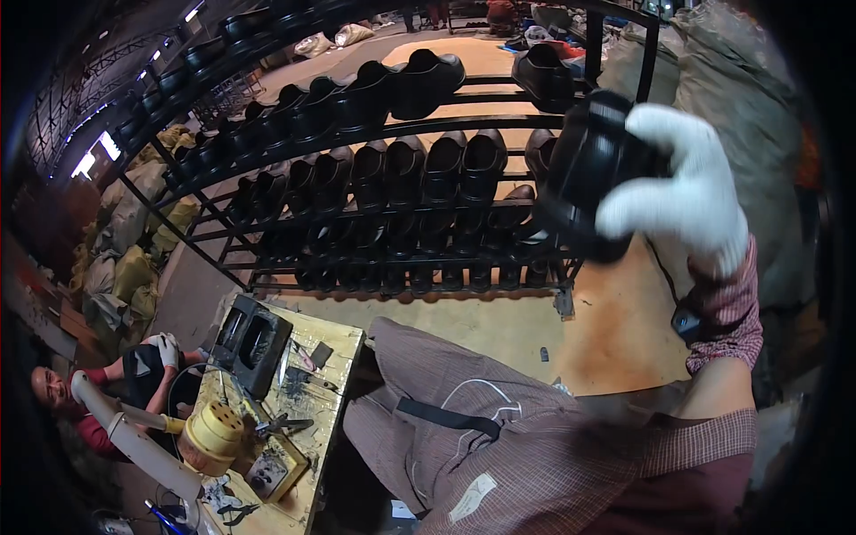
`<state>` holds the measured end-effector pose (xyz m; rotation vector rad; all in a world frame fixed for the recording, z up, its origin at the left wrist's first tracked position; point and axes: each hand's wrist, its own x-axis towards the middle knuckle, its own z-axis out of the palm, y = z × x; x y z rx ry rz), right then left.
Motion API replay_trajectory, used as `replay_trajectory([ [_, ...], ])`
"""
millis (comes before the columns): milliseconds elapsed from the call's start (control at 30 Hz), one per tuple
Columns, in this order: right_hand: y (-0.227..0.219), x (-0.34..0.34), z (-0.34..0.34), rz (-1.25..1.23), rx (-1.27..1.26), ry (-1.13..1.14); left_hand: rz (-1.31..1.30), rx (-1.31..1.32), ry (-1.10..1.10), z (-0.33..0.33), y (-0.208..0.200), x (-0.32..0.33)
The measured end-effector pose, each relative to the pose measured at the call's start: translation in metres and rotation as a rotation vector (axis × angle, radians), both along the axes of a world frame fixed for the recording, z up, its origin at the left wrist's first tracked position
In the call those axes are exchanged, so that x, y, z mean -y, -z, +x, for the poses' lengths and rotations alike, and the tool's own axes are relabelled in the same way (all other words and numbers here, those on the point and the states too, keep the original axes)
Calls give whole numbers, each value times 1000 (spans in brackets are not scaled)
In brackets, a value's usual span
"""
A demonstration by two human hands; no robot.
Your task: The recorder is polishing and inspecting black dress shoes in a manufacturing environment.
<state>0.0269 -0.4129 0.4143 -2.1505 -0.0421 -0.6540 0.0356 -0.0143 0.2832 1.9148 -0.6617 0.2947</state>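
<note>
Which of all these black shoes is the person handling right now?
Find the tall black rack filled with rows of black shoes. At its right end, a white-gloved right hand lifts one black shoe clear. It alone is held up, not shelved.

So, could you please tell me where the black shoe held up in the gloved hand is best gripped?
Probably at the rounded end, where the white-gloved right hand already wraps the black shoe, coming from the right. The shoe's left side faces the rack, so that flank is less free for a grip.
</note>
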Motion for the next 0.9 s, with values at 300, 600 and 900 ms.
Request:
replay_trajectory([
  [300,-33,139,43,-329,-217,94,-174,-93,-65,-17,37,-9],
  [600,5,253,100,-857,-301,376,-542,-221,-10,-31,64,-16],
  [900,68,237,140,-1130,-38,980,-1429,-233,1037,-45,20,-36],
])
